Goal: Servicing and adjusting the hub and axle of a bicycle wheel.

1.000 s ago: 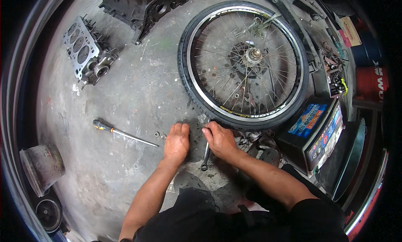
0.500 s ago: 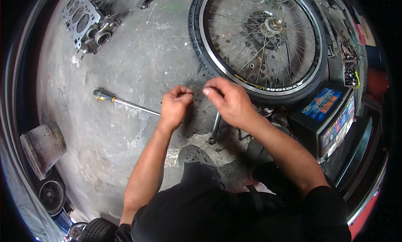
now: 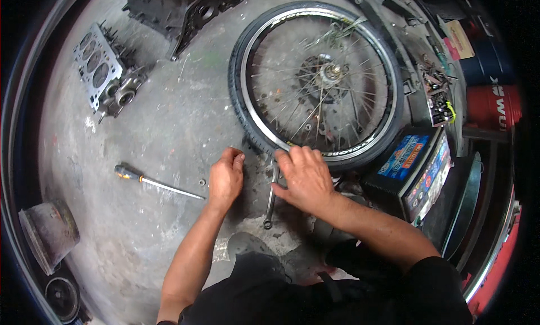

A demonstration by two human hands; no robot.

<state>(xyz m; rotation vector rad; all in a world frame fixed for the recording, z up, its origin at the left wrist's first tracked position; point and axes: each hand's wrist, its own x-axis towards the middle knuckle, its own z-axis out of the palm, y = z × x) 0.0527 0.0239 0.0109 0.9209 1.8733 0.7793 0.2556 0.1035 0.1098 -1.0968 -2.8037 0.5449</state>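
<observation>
My left hand (image 3: pixel 227 177) is closed beside the bicycle tire's lower left edge, its thumb and fingers pinched; what they hold is too small or hidden to make out. Over a combination wrench (image 3: pixel 270 208) lying on the floor, my right hand (image 3: pixel 304 179) has its fingers spread, touching the wrench near the tire. The spoked wheel (image 3: pixel 243 100) lies flat beyond both hands. Left of my hands are a small nut (image 3: pixel 202 182) and a screwdriver (image 3: pixel 129 173) with a black and yellow handle.
An engine block (image 3: pixel 163 10) and cylinder head (image 3: pixel 100 69) sit at upper left, a stained bucket (image 3: pixel 48 235) at left. A car battery (image 3: pixel 416 173) is right of my arm, with a box of metal parts (image 3: pixel 439 94) and a red drum (image 3: pixel 492 105) beyond.
Half a second ago both hands were pinched close together; since then they have moved apart slightly, and my right hand has spread its fingers over the wrench. The view has shifted too.
</observation>
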